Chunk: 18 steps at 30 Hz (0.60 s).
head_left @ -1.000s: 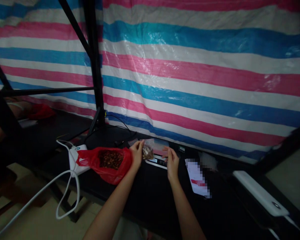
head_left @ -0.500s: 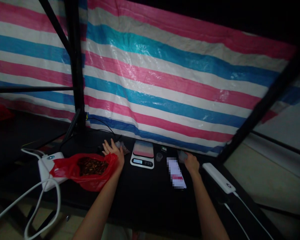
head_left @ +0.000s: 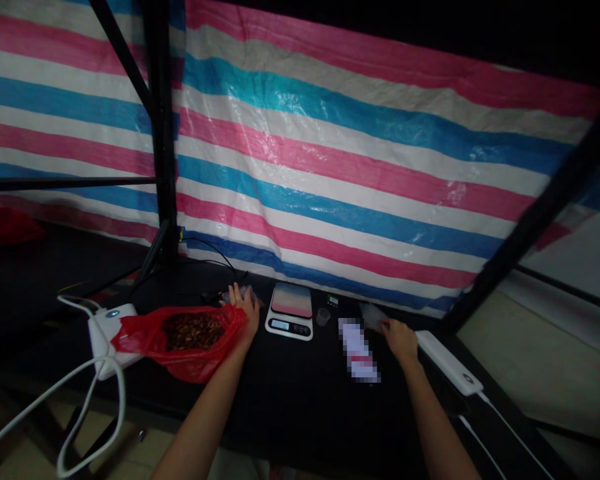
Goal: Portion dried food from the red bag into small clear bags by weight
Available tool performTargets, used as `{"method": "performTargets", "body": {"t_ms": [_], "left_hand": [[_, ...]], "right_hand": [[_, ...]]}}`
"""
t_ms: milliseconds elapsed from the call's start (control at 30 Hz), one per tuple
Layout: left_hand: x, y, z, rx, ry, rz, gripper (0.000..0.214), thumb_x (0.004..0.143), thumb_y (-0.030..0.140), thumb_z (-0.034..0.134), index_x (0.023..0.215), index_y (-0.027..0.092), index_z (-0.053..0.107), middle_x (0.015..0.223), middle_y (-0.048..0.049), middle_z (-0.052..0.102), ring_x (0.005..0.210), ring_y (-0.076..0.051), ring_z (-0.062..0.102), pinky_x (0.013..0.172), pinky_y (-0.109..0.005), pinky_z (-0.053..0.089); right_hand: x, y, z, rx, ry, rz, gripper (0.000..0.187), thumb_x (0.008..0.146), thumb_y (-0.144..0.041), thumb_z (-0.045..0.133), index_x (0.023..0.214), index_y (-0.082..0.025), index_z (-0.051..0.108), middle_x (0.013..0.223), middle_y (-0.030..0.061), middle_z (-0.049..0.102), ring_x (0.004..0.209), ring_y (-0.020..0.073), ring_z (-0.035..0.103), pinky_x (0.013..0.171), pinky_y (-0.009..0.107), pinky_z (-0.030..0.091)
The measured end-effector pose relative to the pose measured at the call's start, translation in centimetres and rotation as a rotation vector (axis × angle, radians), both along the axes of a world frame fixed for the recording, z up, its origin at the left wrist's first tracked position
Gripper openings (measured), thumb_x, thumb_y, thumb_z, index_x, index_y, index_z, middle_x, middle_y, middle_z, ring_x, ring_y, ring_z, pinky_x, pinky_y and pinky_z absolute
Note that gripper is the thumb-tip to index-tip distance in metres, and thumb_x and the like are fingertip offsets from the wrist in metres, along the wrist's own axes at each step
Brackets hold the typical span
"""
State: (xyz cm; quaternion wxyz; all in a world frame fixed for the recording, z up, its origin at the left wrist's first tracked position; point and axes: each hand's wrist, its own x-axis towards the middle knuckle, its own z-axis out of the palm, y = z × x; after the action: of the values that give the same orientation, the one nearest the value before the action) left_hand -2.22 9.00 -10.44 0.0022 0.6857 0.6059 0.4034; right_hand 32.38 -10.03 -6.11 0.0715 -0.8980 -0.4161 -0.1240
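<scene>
My left hand (head_left: 247, 313) is open, fingers stretched out over a small clear plastic bag (head_left: 256, 298) behind the red bag. Its wrist lies against the rim of the red plastic bag (head_left: 193, 369), which holds brown seeds or kernels (head_left: 194, 332). To the right of that hand stands a white kitchen scale (head_left: 291, 327) with a lit display. At the right, my right hand (head_left: 401, 341) pinches the edge of a thin clear plastic bag (head_left: 373, 315) near the tabletop. A phone (head_left: 359, 350) with a blurred screen lies just left of the right hand.
A small clear cup (head_left: 323, 316) and a small green-and-white item (head_left: 333, 301) sit beside the scale. White power banks with cables stand at the left (head_left: 111, 337) and right (head_left: 450, 363). Striped sheeting (head_left: 330, 160) hangs behind the black table (head_left: 300, 400), between dark frame posts (head_left: 163, 153).
My left hand has come down over the small clear bag. My right hand has drawn slightly right, and more of its clear bag shows. The whole view has shifted a little.
</scene>
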Motion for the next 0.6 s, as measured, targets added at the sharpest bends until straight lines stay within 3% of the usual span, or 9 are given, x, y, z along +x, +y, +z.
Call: {"method": "performTargets", "body": {"t_ms": [100, 200, 267, 333, 400, 467, 600], "left_hand": [[0.2, -0.5, 1.1, 0.126, -0.078, -0.041, 0.033, 0.078, 0.019, 0.043, 0.109, 0.016, 0.055, 0.133, -0.0156, 0.035, 0.126, -0.032, 0.024, 0.098, -0.057, 0.016], [0.5, -1.1, 1.9, 0.238, -0.233, -0.123, 0.034, 0.077, 0.017, 0.044, 0.111, 0.013, 0.051, 0.125, -0.0159, 0.04, 0.116, -0.028, 0.037, 0.095, -0.047, 0.03], [0.8, -1.9, 2.2, 0.295, -0.321, -0.167, 0.035, 0.078, 0.018, 0.043, 0.113, 0.01, 0.046, 0.117, -0.0169, 0.043, 0.109, -0.026, 0.042, 0.09, -0.042, 0.035], [0.9, -2.9, 2.6, 0.329, -0.317, -0.228, 0.031, 0.079, 0.02, 0.043, 0.108, 0.009, 0.047, 0.108, -0.0154, 0.044, 0.103, -0.025, 0.043, 0.087, -0.04, 0.036], [1.0, -4.0, 2.9, 0.323, -0.215, -0.32, 0.024, 0.079, 0.024, 0.045, 0.099, 0.012, 0.051, 0.101, -0.0125, 0.046, 0.097, -0.024, 0.044, 0.083, -0.039, 0.036], [1.1, -4.8, 3.3, 0.291, -0.067, -0.429, 0.02, 0.079, 0.028, 0.047, 0.093, 0.016, 0.054, 0.096, -0.0093, 0.048, 0.09, -0.023, 0.045, 0.079, -0.037, 0.035], [0.9, -5.5, 3.6, 0.24, 0.103, -0.564, 0.016, 0.078, 0.03, 0.048, 0.085, 0.017, 0.053, 0.086, -0.0047, 0.051, 0.084, -0.02, 0.045, 0.077, -0.034, 0.034]], "right_hand": [[-0.8, 0.3, 0.7, 0.185, 0.015, -0.033, 0.029, 0.082, -0.032, 0.043, 0.099, -0.021, 0.064, 0.091, 0.0116, 0.066, 0.082, 0.0256, 0.061, 0.066, 0.032, 0.043], [-3.0, 1.5, 1.9, 0.45, 0.069, -0.007, 0.03, 0.078, -0.041, 0.049, 0.093, -0.022, 0.067, 0.087, 0.0101, 0.067, 0.082, 0.0254, 0.061, 0.065, 0.031, 0.042], [-5.7, 3.1, 2.6, 0.649, 0.145, 0.067, 0.032, 0.075, -0.044, 0.051, 0.09, -0.021, 0.068, 0.086, 0.0095, 0.067, 0.08, 0.0246, 0.06, 0.066, 0.031, 0.042], [-9.4, 5.3, 2.7, 0.859, 0.303, 0.229, 0.035, 0.071, -0.047, 0.054, 0.084, -0.018, 0.069, 0.083, 0.0085, 0.068, 0.076, 0.0226, 0.061, 0.069, 0.032, 0.043], [-13.8, 7.6, 2.0, 0.991, 0.578, 0.409, 0.036, 0.07, -0.046, 0.056, 0.08, -0.015, 0.069, 0.08, 0.008, 0.069, 0.074, 0.0216, 0.061, 0.067, 0.031, 0.045], [-18.1, 9.3, 0.6, 0.988, 0.819, 0.549, 0.033, 0.068, -0.044, 0.057, 0.078, -0.015, 0.069, 0.078, 0.007, 0.069, 0.074, 0.0215, 0.062, 0.065, 0.031, 0.047], [-23.6, 10.1, -2.1, 1.023, 1.043, 0.583, 0.032, 0.069, -0.041, 0.058, 0.08, -0.014, 0.069, 0.08, 0.0083, 0.069, 0.074, 0.022, 0.063, 0.07, 0.034, 0.049]]}}
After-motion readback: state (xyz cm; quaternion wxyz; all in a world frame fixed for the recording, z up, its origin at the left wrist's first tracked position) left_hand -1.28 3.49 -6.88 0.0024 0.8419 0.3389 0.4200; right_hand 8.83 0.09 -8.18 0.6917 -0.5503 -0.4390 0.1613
